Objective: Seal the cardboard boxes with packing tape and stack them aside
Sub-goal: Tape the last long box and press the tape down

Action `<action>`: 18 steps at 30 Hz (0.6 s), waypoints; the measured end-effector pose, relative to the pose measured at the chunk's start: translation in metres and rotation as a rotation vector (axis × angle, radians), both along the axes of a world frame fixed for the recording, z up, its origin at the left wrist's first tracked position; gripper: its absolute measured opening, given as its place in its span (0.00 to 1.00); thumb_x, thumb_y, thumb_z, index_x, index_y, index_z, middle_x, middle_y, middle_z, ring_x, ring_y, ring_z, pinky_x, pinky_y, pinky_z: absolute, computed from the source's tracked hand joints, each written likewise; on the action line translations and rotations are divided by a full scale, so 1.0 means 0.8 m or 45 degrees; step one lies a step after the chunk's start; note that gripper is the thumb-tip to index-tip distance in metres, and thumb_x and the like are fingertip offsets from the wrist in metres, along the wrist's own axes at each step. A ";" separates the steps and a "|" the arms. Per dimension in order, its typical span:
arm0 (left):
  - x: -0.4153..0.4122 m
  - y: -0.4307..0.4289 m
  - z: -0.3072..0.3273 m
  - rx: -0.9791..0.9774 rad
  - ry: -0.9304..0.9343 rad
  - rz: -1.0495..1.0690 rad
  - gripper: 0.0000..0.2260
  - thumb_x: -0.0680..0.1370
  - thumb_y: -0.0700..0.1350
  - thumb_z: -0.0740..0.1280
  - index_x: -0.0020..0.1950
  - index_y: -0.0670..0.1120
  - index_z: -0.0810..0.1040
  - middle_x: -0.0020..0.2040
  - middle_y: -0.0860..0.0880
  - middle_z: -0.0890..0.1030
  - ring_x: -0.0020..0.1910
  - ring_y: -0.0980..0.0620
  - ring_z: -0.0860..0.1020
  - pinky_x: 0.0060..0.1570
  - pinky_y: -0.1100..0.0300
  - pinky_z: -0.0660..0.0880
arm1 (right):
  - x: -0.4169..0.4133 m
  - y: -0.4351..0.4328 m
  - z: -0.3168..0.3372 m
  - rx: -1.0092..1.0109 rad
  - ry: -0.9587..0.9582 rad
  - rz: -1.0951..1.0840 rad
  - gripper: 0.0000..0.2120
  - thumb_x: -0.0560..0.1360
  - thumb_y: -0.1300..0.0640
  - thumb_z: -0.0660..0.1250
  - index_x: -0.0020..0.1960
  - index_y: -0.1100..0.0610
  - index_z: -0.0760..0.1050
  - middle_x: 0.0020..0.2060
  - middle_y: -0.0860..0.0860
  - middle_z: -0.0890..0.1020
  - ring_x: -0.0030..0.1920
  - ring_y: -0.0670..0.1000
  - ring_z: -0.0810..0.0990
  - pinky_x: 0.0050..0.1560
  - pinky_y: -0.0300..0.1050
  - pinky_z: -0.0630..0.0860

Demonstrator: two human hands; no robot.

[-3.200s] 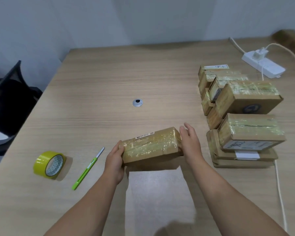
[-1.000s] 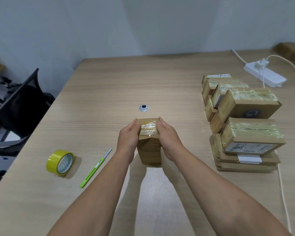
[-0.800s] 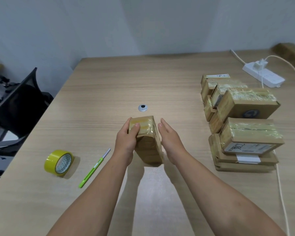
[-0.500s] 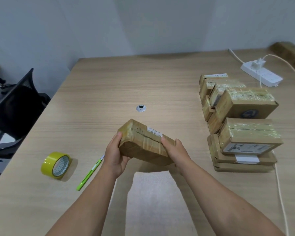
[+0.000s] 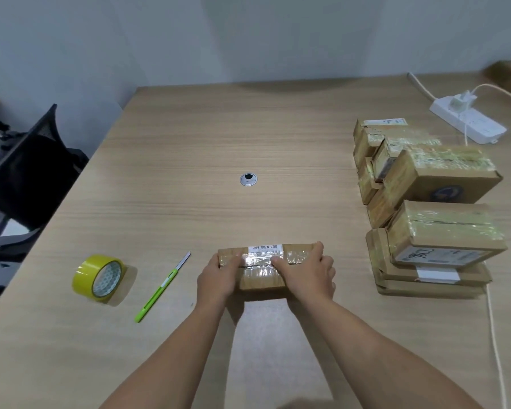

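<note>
Centrally, we grip the flat, tape-wrapped brown cardboard box (image 5: 261, 279) as it lies on the pale wooden table (image 5: 189, 137). Our left hand (image 5: 219, 278) and right hand (image 5: 311, 276) curl round its ends, thumbs on top. Leftward lie a green pen-shaped cutter (image 5: 160, 290) and a yellow tape roll (image 5: 99, 278); the stacked sealed boxes (image 5: 437, 228) stand rightward.

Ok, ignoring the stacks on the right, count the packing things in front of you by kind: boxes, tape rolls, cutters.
Cardboard box: 1
Yellow tape roll: 1
Green cutter: 1
Total: 3
</note>
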State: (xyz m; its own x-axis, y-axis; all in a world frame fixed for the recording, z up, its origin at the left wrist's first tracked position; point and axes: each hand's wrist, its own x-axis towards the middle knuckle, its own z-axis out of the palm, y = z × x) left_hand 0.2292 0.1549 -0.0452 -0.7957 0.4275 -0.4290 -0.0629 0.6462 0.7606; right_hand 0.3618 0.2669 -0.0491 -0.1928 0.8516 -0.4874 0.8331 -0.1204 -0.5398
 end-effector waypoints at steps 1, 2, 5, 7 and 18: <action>0.003 0.002 -0.004 -0.057 0.025 -0.051 0.17 0.76 0.62 0.68 0.57 0.52 0.79 0.52 0.52 0.82 0.57 0.47 0.78 0.51 0.54 0.72 | -0.002 -0.002 -0.002 0.011 -0.005 -0.002 0.56 0.65 0.26 0.70 0.78 0.52 0.46 0.73 0.56 0.63 0.72 0.59 0.63 0.66 0.57 0.66; 0.005 0.004 -0.009 -0.104 0.040 -0.078 0.28 0.71 0.66 0.69 0.63 0.49 0.76 0.56 0.50 0.81 0.60 0.45 0.78 0.55 0.53 0.73 | -0.003 -0.004 -0.003 0.021 -0.010 0.001 0.58 0.64 0.25 0.70 0.79 0.52 0.45 0.73 0.56 0.62 0.73 0.59 0.63 0.68 0.56 0.66; 0.014 0.012 -0.021 -0.167 0.064 -0.039 0.49 0.63 0.72 0.71 0.75 0.45 0.64 0.68 0.45 0.75 0.66 0.42 0.74 0.64 0.46 0.72 | -0.006 -0.006 -0.005 0.070 -0.029 0.026 0.58 0.65 0.25 0.69 0.79 0.53 0.44 0.75 0.55 0.63 0.74 0.58 0.64 0.68 0.56 0.66; 0.018 0.017 -0.026 -0.176 0.107 -0.008 0.47 0.68 0.65 0.75 0.78 0.44 0.60 0.71 0.43 0.71 0.69 0.41 0.72 0.65 0.49 0.71 | -0.005 -0.004 -0.006 0.083 -0.010 0.028 0.54 0.68 0.28 0.69 0.79 0.54 0.46 0.74 0.55 0.65 0.72 0.58 0.67 0.67 0.56 0.68; 0.002 0.010 -0.040 -0.047 0.087 0.042 0.20 0.81 0.54 0.66 0.71 0.52 0.72 0.59 0.50 0.81 0.58 0.47 0.77 0.56 0.55 0.73 | 0.005 0.011 -0.014 0.060 0.141 -0.006 0.32 0.82 0.44 0.62 0.80 0.51 0.53 0.72 0.55 0.71 0.69 0.60 0.72 0.61 0.55 0.72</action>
State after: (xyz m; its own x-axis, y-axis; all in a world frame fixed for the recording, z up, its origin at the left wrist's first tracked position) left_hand 0.2304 0.1626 -0.0768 -0.8371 0.3851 -0.3885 -0.0336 0.6726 0.7393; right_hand 0.3660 0.2759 -0.0602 -0.2389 0.8742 -0.4227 0.7675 -0.0967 -0.6337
